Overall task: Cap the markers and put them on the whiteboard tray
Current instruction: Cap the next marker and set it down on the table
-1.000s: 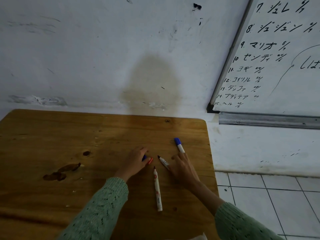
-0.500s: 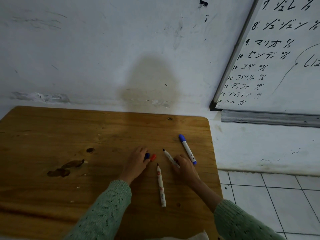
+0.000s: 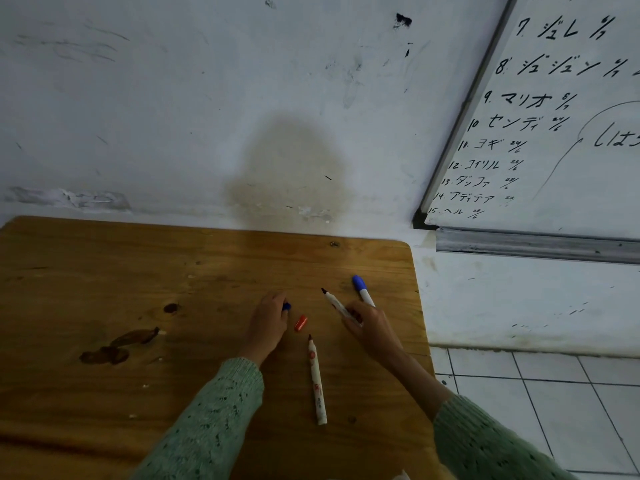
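Markers lie on the wooden table (image 3: 104, 271). My right hand (image 3: 372, 325) pinches an uncapped marker (image 3: 337, 304), tip up; a capped blue marker (image 3: 362, 289) lies behind it. My left hand (image 3: 268, 322) closes on a blue cap (image 3: 286, 306). Between my hands lie an orange cap (image 3: 300, 323) and another uncapped marker (image 3: 317, 379).

bare wooden table (image 3: 104, 271) left, whiteboard tray (image 3: 519, 244) unobstructed right

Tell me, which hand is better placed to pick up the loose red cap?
The left hand: the red cap lies just beside it, while the right hand already holds an uncapped marker.
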